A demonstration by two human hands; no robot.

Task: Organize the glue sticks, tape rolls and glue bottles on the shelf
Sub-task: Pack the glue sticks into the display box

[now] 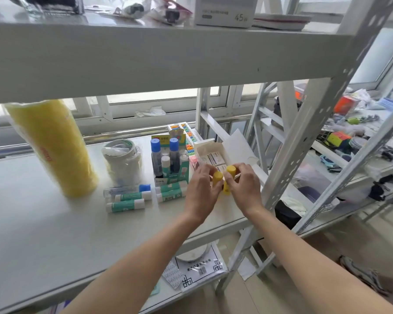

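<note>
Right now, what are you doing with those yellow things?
A person holds two yellow glue sticks upright, one in the left hand and one in the right hand, just above the shelf. Green glue sticks lie in rows nearby, beside a yellow tape roll.

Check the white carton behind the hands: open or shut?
Open. The white carton's lid flap stands raised at the right, and small boxes show inside.

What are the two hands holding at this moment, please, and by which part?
Left hand grips one yellow glue stick and right hand the other, both around the body below the cap.
</note>
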